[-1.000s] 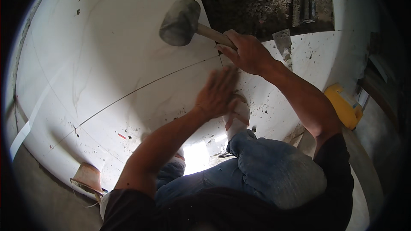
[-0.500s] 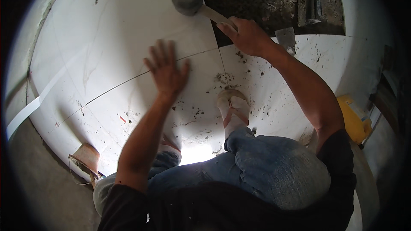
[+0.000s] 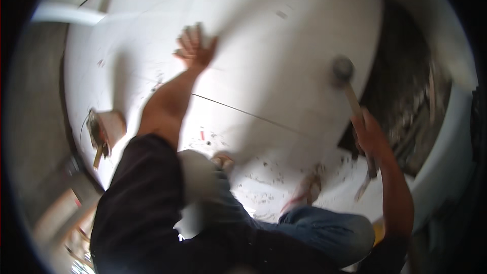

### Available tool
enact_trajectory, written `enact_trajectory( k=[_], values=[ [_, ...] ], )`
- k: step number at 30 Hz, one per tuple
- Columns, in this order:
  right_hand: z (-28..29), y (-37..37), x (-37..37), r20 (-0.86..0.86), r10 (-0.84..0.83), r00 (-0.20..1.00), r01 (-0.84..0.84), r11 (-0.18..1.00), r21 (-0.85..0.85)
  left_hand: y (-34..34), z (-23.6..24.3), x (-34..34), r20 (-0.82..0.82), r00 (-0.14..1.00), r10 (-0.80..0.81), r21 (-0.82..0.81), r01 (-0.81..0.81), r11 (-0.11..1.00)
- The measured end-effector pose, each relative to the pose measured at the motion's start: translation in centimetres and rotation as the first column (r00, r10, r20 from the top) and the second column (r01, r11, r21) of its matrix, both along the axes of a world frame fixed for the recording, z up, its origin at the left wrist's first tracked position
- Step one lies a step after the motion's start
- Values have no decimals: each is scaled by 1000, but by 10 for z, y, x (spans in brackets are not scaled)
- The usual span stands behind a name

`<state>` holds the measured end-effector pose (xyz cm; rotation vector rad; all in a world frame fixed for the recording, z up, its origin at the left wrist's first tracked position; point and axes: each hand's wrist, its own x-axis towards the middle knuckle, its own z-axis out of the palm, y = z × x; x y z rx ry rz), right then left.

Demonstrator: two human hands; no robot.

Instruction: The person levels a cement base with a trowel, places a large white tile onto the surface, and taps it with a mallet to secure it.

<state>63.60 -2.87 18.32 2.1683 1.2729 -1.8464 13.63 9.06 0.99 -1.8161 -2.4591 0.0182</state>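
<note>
My right hand (image 3: 370,134) is closed round the pale handle of a mallet (image 3: 343,69) with a dark, rounded head. The mallet's head is over a large white floor tile (image 3: 274,56), close to the tile's right edge; blur hides whether it touches. Farther left, my left hand (image 3: 195,48) rests on the tile surface with its fingers spread, holding nothing. A thin dark joint (image 3: 238,110) runs across the white tiles between me and the hands.
A pit of rough dark earth (image 3: 421,96) borders the tile on the right. At left stands a small bucket (image 3: 112,126) with a wooden handle poking out. A red scrap (image 3: 202,135) and crumbs lie near my feet. A pale strip (image 3: 71,14) is far left.
My view has swung left and blurred. My left hand has reached farther out over the tile. The mallet, still in my right hand, now points more away from me.
</note>
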Motion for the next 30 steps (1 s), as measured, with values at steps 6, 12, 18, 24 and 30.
enact_trajectory(
  k=[6,12,18,24,30],
  values=[
    [37,22,0,351,300,887,-326,945,13,10,41,6,224,940,259,-83,-247,966],
    [50,22,-45,638,254,727,-397,913,89,5,53,-6,316,907,279,-159,-239,958],
    [-5,12,-9,673,207,710,-348,934,80,16,59,-5,328,895,302,-238,-231,943],
    [-26,74,-40,525,-100,845,-53,962,269,27,68,-6,309,884,350,-326,-248,912],
    [-9,128,-99,211,-372,904,299,902,310,41,66,-12,157,928,339,-497,-222,839]
  ],
)
